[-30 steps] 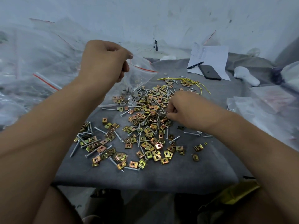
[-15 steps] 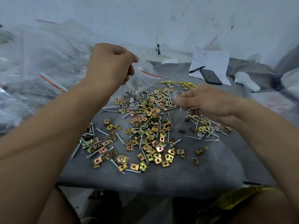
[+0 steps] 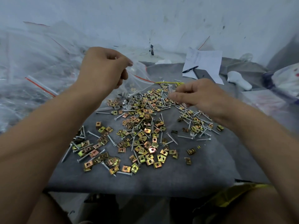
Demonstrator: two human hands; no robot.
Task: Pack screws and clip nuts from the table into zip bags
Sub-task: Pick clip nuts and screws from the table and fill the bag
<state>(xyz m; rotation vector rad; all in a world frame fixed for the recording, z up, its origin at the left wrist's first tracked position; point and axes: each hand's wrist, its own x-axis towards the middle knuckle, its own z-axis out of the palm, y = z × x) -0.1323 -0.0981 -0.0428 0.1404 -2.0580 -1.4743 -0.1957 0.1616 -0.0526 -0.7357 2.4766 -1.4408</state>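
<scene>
Gold clip nuts and silver screws lie scattered over the grey cloth table. A smaller heap of screws and nuts sits to the right, below my right wrist. My left hand is raised at the back left and grips the mouth of a clear zip bag with a red strip. My right hand hovers above the far side of the pile, fingers pointing toward the bag. Its blurred fingertips pinch what looks like a screw.
Small grey caps lie under the bag. Yellow wires lie behind the pile. Paper, a pen, a phone and a white object sit at the back right. Filled plastic bags heap on the left.
My right hand dragged a group of screws and nuts from the main pile to the right, then rose and moved back toward the bag. My left hand kept holding the bag.
</scene>
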